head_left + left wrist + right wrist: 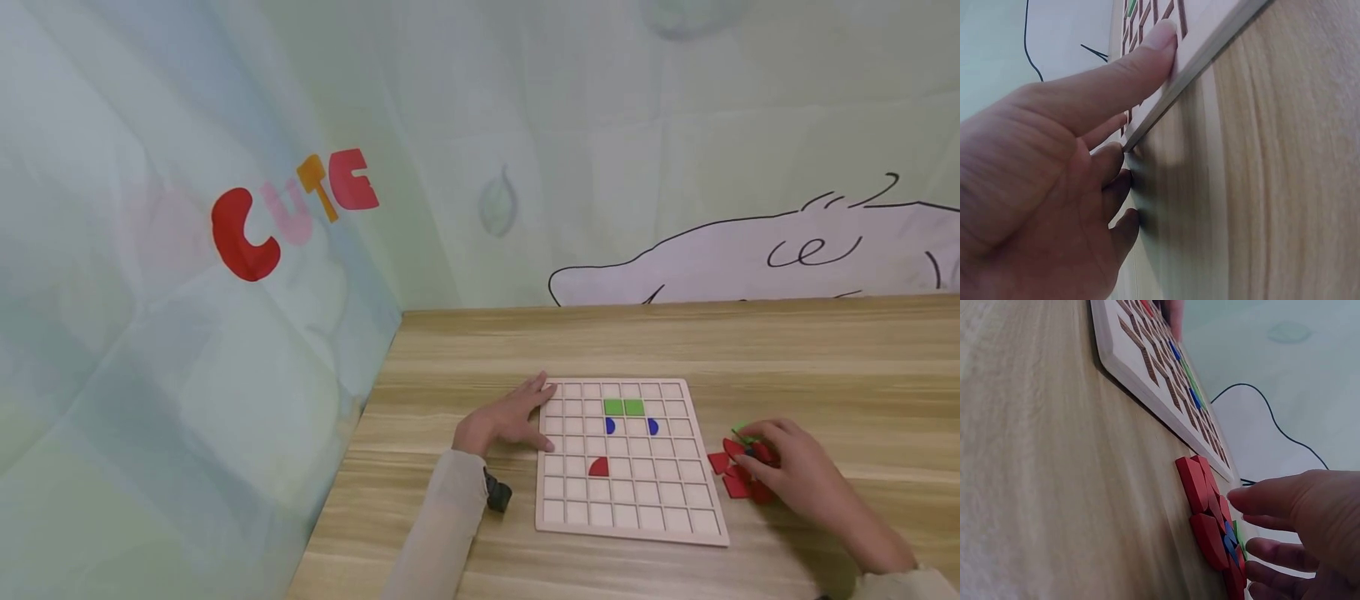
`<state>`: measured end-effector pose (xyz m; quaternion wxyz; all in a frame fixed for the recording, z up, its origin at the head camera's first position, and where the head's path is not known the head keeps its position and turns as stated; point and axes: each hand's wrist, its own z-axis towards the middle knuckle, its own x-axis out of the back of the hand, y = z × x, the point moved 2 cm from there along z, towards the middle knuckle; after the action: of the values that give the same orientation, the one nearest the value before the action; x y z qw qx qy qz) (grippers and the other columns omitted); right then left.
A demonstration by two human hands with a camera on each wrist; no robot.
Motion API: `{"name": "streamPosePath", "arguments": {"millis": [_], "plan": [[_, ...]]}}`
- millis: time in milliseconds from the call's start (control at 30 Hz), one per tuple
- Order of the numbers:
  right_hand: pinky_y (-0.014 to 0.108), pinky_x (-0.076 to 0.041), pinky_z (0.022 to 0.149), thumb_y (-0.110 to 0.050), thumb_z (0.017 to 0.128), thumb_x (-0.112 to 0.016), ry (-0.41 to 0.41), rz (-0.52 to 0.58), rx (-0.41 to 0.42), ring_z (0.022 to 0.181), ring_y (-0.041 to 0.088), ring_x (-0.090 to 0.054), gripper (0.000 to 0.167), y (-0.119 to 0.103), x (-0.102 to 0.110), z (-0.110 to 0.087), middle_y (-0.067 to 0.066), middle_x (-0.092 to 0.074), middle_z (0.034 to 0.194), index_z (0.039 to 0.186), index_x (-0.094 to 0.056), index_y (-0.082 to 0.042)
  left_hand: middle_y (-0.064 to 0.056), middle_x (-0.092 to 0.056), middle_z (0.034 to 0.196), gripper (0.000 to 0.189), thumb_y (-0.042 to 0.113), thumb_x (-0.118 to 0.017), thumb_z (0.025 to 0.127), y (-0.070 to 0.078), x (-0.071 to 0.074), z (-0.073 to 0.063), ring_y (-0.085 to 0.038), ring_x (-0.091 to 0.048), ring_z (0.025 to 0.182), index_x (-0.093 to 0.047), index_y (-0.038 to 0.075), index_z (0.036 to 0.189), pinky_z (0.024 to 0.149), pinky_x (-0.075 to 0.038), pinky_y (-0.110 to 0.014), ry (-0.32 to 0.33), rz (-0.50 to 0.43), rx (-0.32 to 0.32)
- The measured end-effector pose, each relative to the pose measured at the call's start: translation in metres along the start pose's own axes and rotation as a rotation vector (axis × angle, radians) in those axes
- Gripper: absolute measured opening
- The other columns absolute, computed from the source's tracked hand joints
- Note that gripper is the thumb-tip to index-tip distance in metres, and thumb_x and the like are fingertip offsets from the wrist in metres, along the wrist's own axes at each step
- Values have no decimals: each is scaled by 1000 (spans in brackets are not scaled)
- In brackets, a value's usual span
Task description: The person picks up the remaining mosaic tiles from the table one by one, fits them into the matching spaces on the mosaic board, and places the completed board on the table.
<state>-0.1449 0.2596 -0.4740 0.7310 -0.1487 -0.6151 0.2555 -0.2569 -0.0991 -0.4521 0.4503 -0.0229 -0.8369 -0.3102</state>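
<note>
wooden tabletop below, left grip rests spread on board; right grip over red pieces, pinch unclear

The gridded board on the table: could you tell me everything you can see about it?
The board is pale, thin and rectangular, apparently wooden, with a grid of small square recesses. It lies flat on the wood-patterned table. In it sit two green squares, two blue half-discs and a red quarter-disc; the other visible recesses look empty. The left hand touches its left edge, thumb on top.
</note>
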Motion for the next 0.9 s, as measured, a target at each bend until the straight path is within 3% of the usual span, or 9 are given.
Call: {"name": "streamPosePath", "arguments": {"millis": [133,333,900], "plan": [[50,-51,73,-11,76,-78,-19,-16,-2,91,38,-55,24,0,-1,1,23,-57,106,97,-68,-3,5,3,162,93,33,-75,82,0,0,-1,-15,2,150,-18,23,154,121,-12,-41,1,1,1],[59,-48,79,-13,78,-77,-41,-49,-43,94,44,-52,23,-3,-3,3,27,-54,109,96,-69,-2,5,3,162,92,33,-75,82,0,1,0,-15,1,150,-18,22,154,121,-12,-41,0,6,-4],[60,-44,81,-15,75,-76,-5,-120,-64,92,45,-52,21,-6,-7,6,29,-54,105,87,-68,0,4,2,163,92,35,-75,82,1,0,0,-16,1,150,-19,22,154,120,-13,-41,4,15,5]]}}
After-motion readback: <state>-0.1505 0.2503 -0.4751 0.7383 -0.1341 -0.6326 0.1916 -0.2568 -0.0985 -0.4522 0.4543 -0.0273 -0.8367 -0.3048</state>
